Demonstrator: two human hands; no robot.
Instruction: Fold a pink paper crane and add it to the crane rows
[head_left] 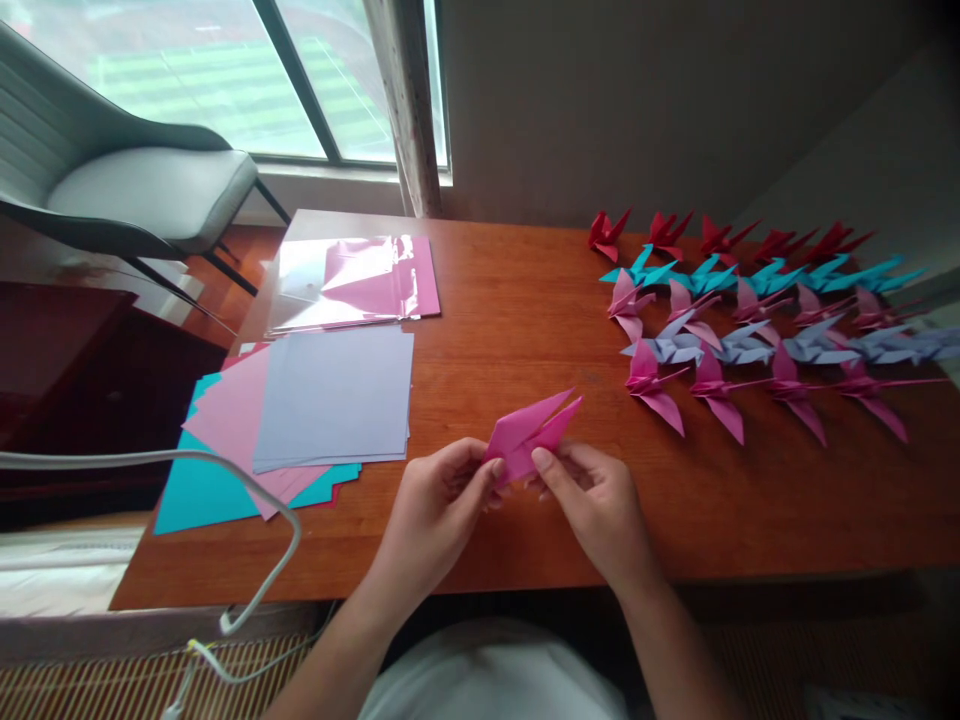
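A partly folded sheet of magenta origami paper (525, 425) is held between both hands above the front of the table. It has a kite-like shape with two narrow points reaching up and to the right. My left hand (442, 495) pinches its lower left corner between thumb and fingers. On the lower right side, the thumb of my right hand (596, 495) presses against the paper with the fingers behind it. Fingertips of both hands are partly hidden behind the paper.
Rows of folded paper cranes in red, turquoise, light pink, lavender (742, 345) and magenta (720, 395) stand at the right. Left lie loose lavender sheets (334, 395), turquoise sheets (202, 485) and a clear packet of paper (352, 280). A white cable (289, 540) crosses the table's left edge.
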